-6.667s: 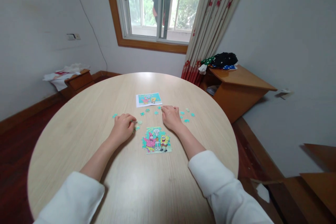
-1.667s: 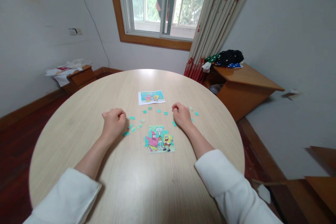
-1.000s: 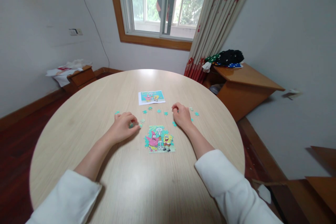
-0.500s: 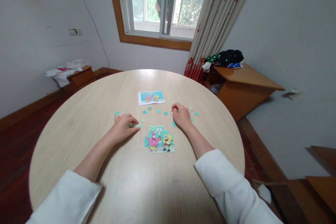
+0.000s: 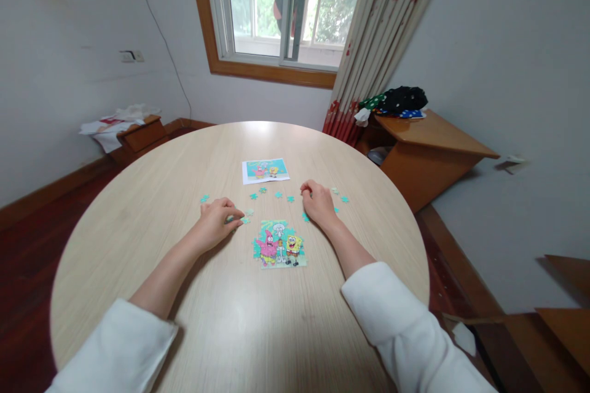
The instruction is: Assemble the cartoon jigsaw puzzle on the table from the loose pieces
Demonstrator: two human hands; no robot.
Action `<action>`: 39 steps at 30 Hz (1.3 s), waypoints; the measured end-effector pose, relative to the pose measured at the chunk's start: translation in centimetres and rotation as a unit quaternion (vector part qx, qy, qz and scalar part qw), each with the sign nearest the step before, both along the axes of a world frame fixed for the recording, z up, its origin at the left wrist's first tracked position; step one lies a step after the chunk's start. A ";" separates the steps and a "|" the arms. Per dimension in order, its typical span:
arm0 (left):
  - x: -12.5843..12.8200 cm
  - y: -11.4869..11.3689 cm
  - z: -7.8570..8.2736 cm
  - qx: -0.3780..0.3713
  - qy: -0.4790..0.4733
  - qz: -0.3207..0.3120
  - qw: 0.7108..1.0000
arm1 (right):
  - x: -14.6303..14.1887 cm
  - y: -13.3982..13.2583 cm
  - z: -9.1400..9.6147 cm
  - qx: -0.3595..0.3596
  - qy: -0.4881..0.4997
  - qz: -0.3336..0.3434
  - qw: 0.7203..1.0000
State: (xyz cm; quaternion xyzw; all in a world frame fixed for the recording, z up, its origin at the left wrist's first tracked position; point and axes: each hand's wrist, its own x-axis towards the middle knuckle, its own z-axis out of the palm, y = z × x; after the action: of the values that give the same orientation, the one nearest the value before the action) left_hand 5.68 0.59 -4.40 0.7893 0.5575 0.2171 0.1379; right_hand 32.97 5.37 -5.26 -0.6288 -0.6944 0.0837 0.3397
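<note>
Small cartoon puzzle point(image 5: 279, 244), teal, ragged-edged

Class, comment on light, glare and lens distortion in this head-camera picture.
Head view: daylight from the window leaves a pale sheen on the far table rim; the wide lens slants the curtain; puzzle, left hand and right hand look sharp.

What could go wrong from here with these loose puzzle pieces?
1. The left hand lies close beside the assembled puzzle; a careless slide could nudge its joined pieces apart.
2. The right hand rests among loose teal pieces; its wrist may cover or drag some, so one might be overlooked.
</note>
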 end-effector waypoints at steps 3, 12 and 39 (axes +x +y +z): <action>0.1 -0.1 0.3 -0.012 0.005 -0.006 1.000 | 0.0 0.0 0.0 -0.004 -0.002 0.003 1.000; 0.5 -0.4 0.7 -0.043 0.022 -0.003 0.999 | -0.1 -0.1 0.1 -0.009 -0.002 0.004 1.000; 1.6 -0.9 1.2 -0.026 -0.110 0.016 0.993 | 0.0 0.1 -0.3 -0.002 0.016 0.011 1.000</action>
State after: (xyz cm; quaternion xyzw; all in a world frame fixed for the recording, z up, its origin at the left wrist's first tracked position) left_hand 7.25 -0.31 -3.17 0.7476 0.5571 0.2905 0.2154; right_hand 32.93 5.52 -5.54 -0.6207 -0.6954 0.0990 0.3485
